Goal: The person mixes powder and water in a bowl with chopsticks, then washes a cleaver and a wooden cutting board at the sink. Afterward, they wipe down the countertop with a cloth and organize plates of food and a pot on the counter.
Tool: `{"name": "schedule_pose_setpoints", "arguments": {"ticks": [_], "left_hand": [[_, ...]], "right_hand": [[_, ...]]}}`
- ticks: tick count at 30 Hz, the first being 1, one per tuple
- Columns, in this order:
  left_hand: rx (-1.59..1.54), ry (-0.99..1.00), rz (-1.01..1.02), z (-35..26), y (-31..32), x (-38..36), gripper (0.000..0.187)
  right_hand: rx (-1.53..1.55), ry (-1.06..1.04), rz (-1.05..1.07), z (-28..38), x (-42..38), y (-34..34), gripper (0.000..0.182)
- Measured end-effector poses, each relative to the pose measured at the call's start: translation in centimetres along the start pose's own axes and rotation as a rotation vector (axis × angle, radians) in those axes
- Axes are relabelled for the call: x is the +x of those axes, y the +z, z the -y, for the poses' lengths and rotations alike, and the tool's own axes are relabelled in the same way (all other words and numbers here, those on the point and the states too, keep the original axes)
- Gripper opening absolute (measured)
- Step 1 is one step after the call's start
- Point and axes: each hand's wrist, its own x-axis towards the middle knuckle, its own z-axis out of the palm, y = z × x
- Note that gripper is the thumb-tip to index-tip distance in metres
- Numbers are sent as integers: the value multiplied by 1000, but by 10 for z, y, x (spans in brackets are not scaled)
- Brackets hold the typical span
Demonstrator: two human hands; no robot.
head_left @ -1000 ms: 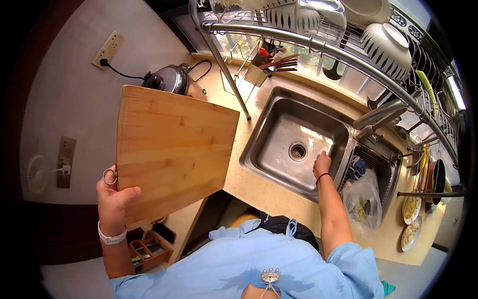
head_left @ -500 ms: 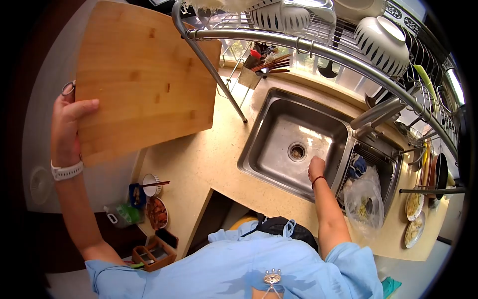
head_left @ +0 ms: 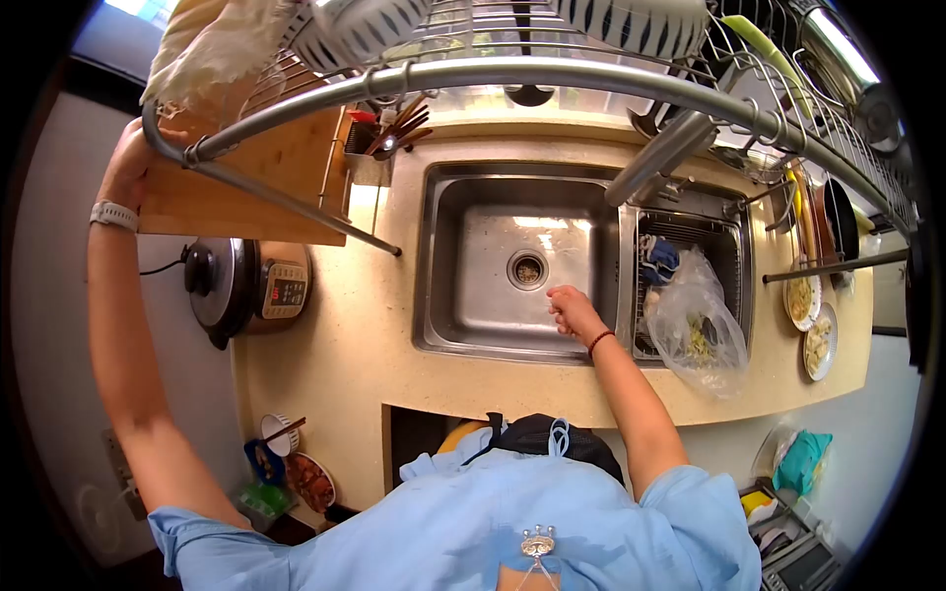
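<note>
My left hand (head_left: 135, 163) grips the left edge of a wooden cutting board (head_left: 246, 187). The board stands at the far left, partly behind the rack's metal frame, above a rice cooker (head_left: 246, 286). My right hand (head_left: 575, 313) hovers over the near right part of the steel sink basin (head_left: 483, 315), its fingers loosely curled and partly apart, with nothing visible in them. The drain (head_left: 527, 269) lies just beyond its fingertips. To the right, a clear plastic bag (head_left: 698, 330) with food scraps lies over the smaller basin.
A metal dish rack (head_left: 512, 71) with bowls spans the top, one leg reaching the counter. The faucet (head_left: 660, 158) stands between the basins. Food plates (head_left: 819, 342) sit at the right; a bowl of reddish food (head_left: 310, 481) is at the lower left. Utensils (head_left: 399, 133) stand behind the board.
The board has moved away from me, behind the rack's frame, with my left hand still on it. The rice cooker has come into view. My right hand's fingers have loosened. The view has shifted.
</note>
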Motion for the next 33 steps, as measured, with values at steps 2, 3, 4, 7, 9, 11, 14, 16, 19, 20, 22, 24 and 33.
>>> {"name": "schedule_pose_setpoints", "arguments": {"ticks": [2, 3, 4, 7, 9, 11, 14, 16, 19, 20, 22, 24, 33], "left_hand": [[67, -66, 81, 20, -20, 27, 20], [66, -64, 95, 31, -30, 38, 20], [10, -51, 94, 43, -39, 50, 18], [-96, -19, 103, 53, -31, 55, 14], [-100, -49, 161, 51, -25, 54, 14], [-103, -64, 182, 51, -24, 61, 17], [-52, -85, 203, 49, -20, 62, 18], [78, -55, 181, 57, -26, 68, 13], [408, -95, 24, 54, -26, 69, 25], [350, -65, 107, 72, -42, 83, 35], [485, -58, 4, 80, -37, 84, 38], [656, -31, -65, 75, -30, 71, 38], [984, 36, -460, 69, -17, 47, 49]], "right_hand": [[137, -100, 60, -9, 2, 1, 27], [174, -132, 58, -7, 1, 2, 24], [180, -129, 50, -2, 0, 1, 24], [228, -78, 40, 13, -10, 4, 17], [190, -104, -154, 22, -10, 9, 18], [188, -128, -197, 30, -11, 12, 26], [222, -179, -271, 43, -18, 16, 28], [284, -206, -262, 50, -20, 19, 31], [382, -220, -294, 55, -17, 23, 21], [378, -221, -294, 53, -13, 18, 21], [457, -188, -74, 47, -3, 7, 22], [571, -224, 27, 57, -15, 16, 23], [748, -389, 493, 97, -86, 32, 39]]}}
